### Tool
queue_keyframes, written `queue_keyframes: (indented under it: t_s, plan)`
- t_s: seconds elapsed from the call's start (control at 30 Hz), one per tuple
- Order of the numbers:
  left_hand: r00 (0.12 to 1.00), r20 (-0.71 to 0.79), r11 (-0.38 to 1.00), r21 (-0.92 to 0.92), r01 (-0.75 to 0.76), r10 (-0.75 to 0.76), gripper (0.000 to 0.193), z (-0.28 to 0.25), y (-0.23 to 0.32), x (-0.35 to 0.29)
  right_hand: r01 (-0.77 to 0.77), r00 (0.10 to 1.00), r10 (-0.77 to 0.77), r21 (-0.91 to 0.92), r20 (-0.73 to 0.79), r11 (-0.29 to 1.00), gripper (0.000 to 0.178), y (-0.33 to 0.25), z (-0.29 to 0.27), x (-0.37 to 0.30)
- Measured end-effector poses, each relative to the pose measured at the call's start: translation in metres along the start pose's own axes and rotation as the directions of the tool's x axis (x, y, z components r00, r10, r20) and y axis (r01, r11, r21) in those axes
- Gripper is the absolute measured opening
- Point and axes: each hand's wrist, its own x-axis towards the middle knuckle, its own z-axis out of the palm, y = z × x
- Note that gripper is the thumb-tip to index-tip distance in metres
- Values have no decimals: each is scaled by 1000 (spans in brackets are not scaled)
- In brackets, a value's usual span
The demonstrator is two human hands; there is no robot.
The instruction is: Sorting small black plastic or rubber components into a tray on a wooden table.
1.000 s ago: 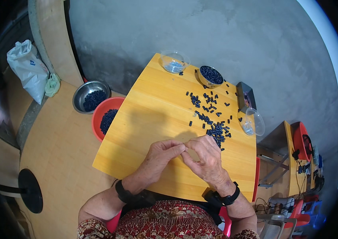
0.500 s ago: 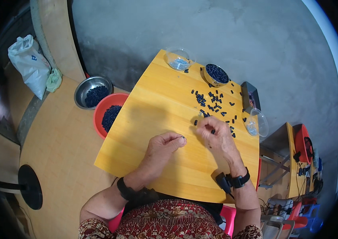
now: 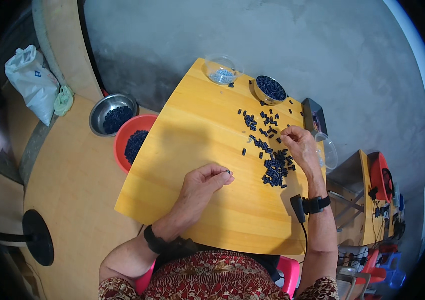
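My left hand is closed above the middle of the yellow table, thumb and forefinger pinching a small black part, mostly covered by the fingertips. Farther out on the right, my right hand is bent with its fingertips pressed together beside loose black parts; whatever is between them is too small to make out. Below that hand, short black cylindrical parts lie in a dense pile. More are scattered toward the far side. Partly behind the right hand stands a clear plastic tub.
At the far edge are a clear tub of small silvery pieces, a bowl full of black parts and a dark tray. Left of the table, a red basin and a steel bowl hold black parts.
My right hand has moved right and away from my left hand, uncovering the dense pile of black parts. My left hand keeps its pinch in nearly the same place.
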Motion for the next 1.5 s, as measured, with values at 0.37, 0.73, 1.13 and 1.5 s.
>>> queue_keyframes:
  t_s: [0.37, 0.73, 1.13, 1.5]
  plan:
    - [999, -23, 1000, -15, 27, -27, 16, 2, 1, -1, 54, 998, -53, -40, 19, 998, 11, 6, 25, 39]
    - [996, -50, 996, -46, 72, -74, 16, 3, 4, -3, 60, 994, -58, -16, 94, 998, 15, 17, 0, 9]
    - [992, -75, 994, 29, 103, -100, 15, 1, 0, -3, -59, 984, 25, 188, 177, 981, 7, 34, -10, -65]
    - [993, -87, 997, 1, 83, -83, 17, 2, -2, -5, 8, 984, -32, 138, 177, 990, 8, 22, -6, -75]
